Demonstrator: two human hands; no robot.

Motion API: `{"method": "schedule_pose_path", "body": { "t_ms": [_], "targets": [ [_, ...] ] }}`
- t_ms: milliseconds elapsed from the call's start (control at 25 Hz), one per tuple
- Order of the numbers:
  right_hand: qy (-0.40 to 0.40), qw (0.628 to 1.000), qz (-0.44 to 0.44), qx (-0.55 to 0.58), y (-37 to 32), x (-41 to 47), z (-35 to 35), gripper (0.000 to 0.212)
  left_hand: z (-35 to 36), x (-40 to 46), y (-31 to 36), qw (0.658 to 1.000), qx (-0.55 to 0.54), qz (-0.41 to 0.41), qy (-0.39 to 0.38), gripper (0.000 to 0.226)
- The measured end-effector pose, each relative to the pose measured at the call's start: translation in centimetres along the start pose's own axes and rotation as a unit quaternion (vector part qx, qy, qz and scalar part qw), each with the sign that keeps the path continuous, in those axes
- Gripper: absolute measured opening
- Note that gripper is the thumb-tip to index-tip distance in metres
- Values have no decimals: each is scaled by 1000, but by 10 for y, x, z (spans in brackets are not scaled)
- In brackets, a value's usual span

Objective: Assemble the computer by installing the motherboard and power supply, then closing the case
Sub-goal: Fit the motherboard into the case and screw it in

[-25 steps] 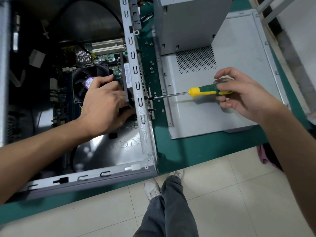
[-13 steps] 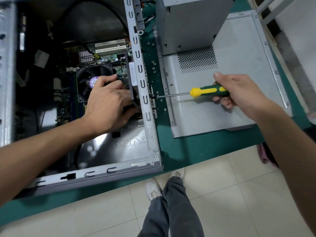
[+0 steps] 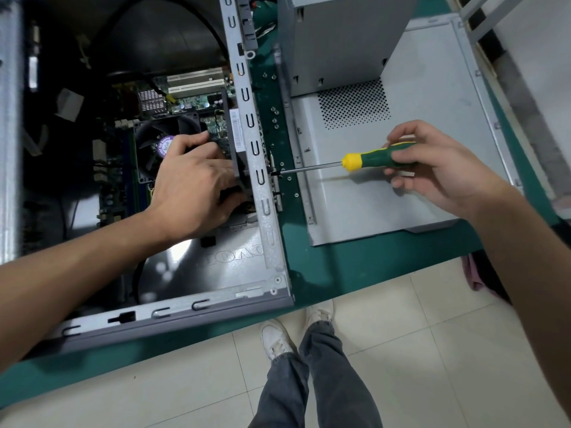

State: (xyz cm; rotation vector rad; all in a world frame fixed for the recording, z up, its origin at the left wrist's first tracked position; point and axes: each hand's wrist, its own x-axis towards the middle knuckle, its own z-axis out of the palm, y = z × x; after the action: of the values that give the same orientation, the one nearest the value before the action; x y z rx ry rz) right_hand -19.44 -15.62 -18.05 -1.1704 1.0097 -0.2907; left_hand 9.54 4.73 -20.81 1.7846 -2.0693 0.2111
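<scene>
While the open computer case (image 3: 265,230) lies on its side at the left of the green counter (image 3: 355,267), the motherboard (image 3: 197,100) sits inside it, with a round black fan (image 3: 160,140) near its middle. Reaching into the case, the left hand (image 3: 191,193) curls its fingers around a dark upright part just inside the right wall; what that part is cannot be told. From the right, the right hand (image 3: 432,168) pinches the green and yellow handle of a screwdriver (image 3: 364,160) between thumb and fingers. Its shaft lies level and points left, and its tip meets a screw (image 3: 275,173) on the outside of the case's right wall, at about the height of the left hand.

Right of the case, a grey side panel (image 3: 401,193) with a patch of small vent holes lies flat on the counter under the screwdriver and the right hand. A grey metal box (image 3: 340,41) stands on the far end of that panel. Several small screws (image 3: 274,120) lie on the green strip between the case and the panel. Beyond the near edge of the counter, the person's legs and white shoes (image 3: 275,338) stand on a tiled floor (image 3: 432,350).
</scene>
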Motion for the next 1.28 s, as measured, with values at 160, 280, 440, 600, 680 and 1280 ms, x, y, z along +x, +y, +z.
{"method": "schedule_pose_path", "body": {
  "t_ms": [160, 280, 440, 600, 680, 1280],
  "targets": [
    [57, 991, -15, -124, 0, 3, 8, 29, 2, -1, -1, 1000, 3, -5, 2, 42],
    [35, 995, 26, -89, -4, 4, 6, 23, 1, 0, -1, 1000, -4, -1, 10, 35],
    [21, 998, 1, -63, -10, 2, 5, 13, -1, 4, 4, 999, -18, 10, 26, 29],
    [41, 993, 13, -111, -9, 3, 10, 28, -3, 3, 4, 999, -22, 17, 25, 29],
    [0, 1000, 24, 3, -12, 0, 3, 11, -4, 2, 5, 999, -27, 16, 25, 31],
    [65, 993, 7, -98, -2, 3, 12, 24, -5, 3, 3, 1000, -3, 6, -4, 35]
  ]
}}
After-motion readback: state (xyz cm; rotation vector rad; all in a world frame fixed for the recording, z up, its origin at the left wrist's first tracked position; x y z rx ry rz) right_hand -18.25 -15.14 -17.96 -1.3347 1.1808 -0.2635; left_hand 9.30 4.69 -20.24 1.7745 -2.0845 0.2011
